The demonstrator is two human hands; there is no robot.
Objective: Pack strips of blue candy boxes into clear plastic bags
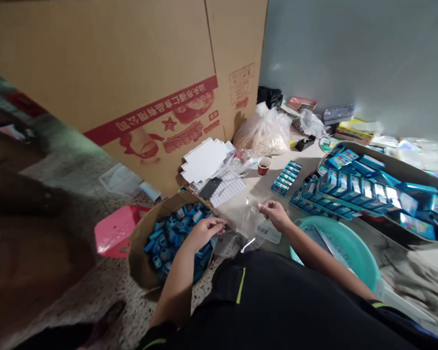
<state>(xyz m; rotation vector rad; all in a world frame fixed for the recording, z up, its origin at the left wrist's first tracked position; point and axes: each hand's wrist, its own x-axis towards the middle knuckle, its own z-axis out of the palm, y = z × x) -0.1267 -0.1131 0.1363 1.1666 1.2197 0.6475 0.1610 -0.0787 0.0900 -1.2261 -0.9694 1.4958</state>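
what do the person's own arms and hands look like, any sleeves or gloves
Both the left hand and right hand are bare, with no gloves, and no watch shows on either wrist. The forearms are uncovered; the dark sleeves have yellow-green trim.

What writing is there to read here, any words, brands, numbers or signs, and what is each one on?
"汕头市…食品有限公司": upside down, on the big cardboard box, in its red band; the middle characters are unclear.
Other red print on that box: too blurred to read.
Blue boxes at the picture's right: lettering too small.
Strip of small blue packs: too small.
White label below the right hand: too blurred.
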